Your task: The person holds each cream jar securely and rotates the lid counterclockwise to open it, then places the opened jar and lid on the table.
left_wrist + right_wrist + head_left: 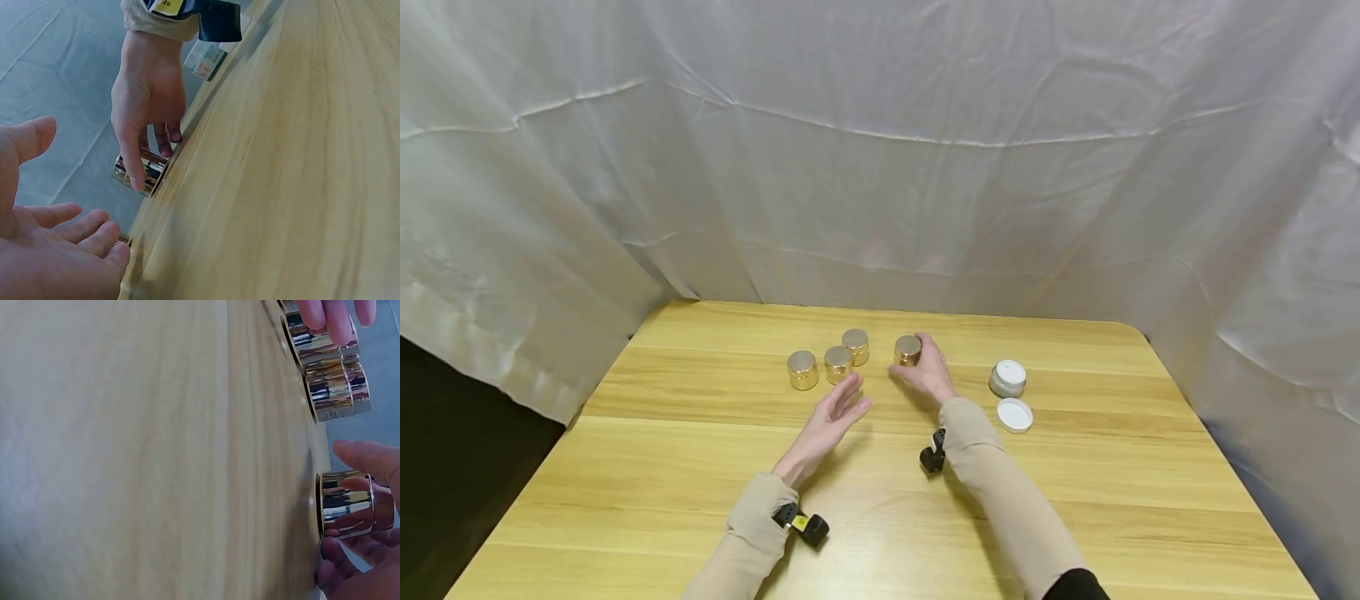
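My right hand (928, 371) is around a gold jar (907, 351) standing on the table, thumb on one side and fingers on the other. In the right wrist view, the straight thumb stands slightly apart from this gold jar (347, 505), while fingertips touch or nearly touch its lower side. My left hand (826, 427) hovers with fingers extended and nothing in it. Just beyond it are three more gold jars: one at the left (802, 371), a middle one (838, 365) and one behind (855, 347). In the left wrist view, my left palm (56, 256) faces upward.
Right of my right hand stands a pale jar (1006, 380) with a white top. A round white lid (1015, 415) lies in front of it. The wooden table (1112, 467) ends at a grey-white curtain (880, 208) behind and at both sides.
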The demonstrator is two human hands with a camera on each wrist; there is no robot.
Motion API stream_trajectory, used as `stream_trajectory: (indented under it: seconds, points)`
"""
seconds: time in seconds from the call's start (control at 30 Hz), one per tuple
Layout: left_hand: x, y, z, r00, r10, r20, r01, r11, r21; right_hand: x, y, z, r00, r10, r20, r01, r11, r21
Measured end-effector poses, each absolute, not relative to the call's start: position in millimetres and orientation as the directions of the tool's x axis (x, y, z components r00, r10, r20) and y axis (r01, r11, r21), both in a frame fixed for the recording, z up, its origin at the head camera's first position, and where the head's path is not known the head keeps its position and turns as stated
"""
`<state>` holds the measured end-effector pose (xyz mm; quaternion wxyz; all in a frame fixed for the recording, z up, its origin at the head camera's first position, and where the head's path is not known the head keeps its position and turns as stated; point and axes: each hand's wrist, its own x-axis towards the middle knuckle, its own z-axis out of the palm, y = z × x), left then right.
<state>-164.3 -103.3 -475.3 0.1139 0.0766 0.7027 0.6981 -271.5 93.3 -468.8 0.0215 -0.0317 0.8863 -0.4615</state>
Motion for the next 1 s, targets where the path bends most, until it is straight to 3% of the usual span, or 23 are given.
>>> stream_trajectory:
  seconds: [1.0]
  points:
    - [-163.5,-99.0,-476.5,-0.963,0.264,-0.063,-0.059,0.023,0.998,-264.8,97.9,-476.4,-0.995,-0.054,0.086,-0.101,0.615,-0.782]
